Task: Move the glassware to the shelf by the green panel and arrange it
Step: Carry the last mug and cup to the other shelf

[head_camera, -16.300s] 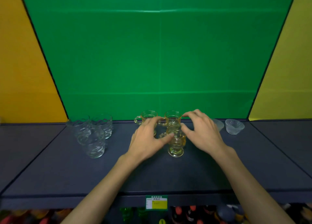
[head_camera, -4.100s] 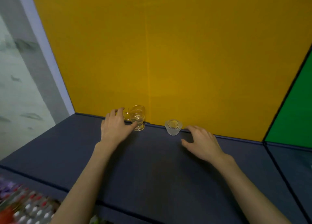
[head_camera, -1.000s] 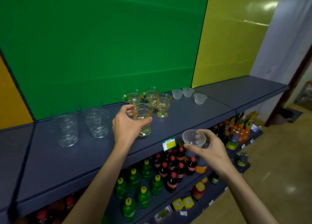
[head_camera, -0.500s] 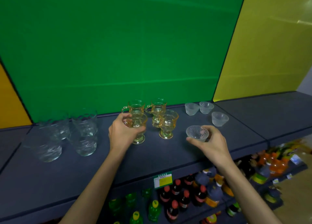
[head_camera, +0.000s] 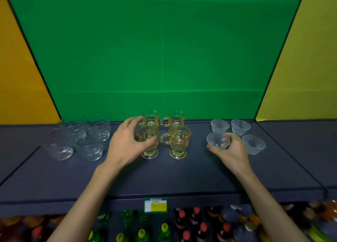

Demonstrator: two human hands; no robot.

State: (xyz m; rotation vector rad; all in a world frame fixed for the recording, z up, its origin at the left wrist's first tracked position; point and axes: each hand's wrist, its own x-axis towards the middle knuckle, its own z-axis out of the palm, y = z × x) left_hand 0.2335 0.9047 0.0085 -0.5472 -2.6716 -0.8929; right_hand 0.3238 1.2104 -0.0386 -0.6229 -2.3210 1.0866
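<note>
On the dark shelf (head_camera: 164,178) below the green panel (head_camera: 155,50) my left hand (head_camera: 125,143) grips an amber footed mug (head_camera: 148,147), which stands front left in a square of amber mugs. The front right mug (head_camera: 178,143) and two rear mugs (head_camera: 150,118) (head_camera: 176,117) stand free. My right hand (head_camera: 230,150) holds a small ribbed clear bowl (head_camera: 217,140) at the shelf surface. Three matching bowls stand around it: two behind (head_camera: 219,126) (head_camera: 240,127) and one at the right (head_camera: 253,144).
Several clear tumblers (head_camera: 80,137) cluster at the shelf's left. Orange panel (head_camera: 20,77) at left, yellow panel (head_camera: 306,68) at right. A price tag (head_camera: 155,205) hangs on the front edge. Bottles (head_camera: 164,229) fill the lower shelves.
The view has centred on the green panel. My left hand set the amber mug down beside the front right mug. My right hand brought the small bowl in among the other bowls.
</note>
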